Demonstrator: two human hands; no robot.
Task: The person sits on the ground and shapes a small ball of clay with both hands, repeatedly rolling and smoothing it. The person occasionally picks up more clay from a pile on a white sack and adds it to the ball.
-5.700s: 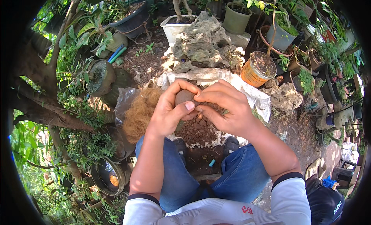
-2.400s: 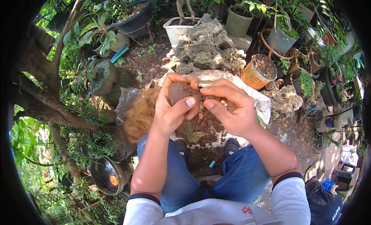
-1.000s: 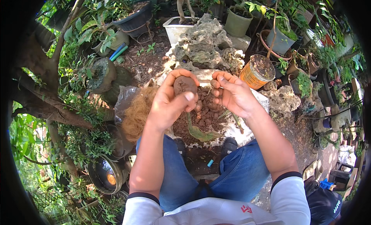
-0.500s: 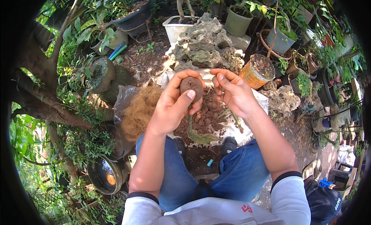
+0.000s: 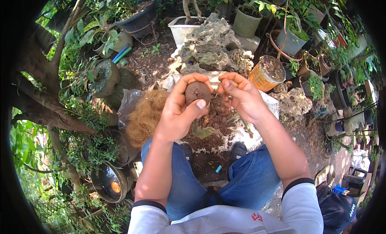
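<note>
The left hand [image 5: 177,113] cups a round brown soil ball [image 5: 197,92] above the soil heap [image 5: 209,125], fingers closed around it to keep it whole. The right hand [image 5: 241,98] hovers just beside it, fingers loosely curled and seemingly empty, with a thin green stem [image 5: 244,123] below it.

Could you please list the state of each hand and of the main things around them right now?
Left hand: closed around the soil ball.
Soil ball: held up, round, brown.
Right hand: beside the ball, fingers curled; grip unclear.
Orange can: upright, filled with soil.
Soil pile: loose on the white sheet.
</note>
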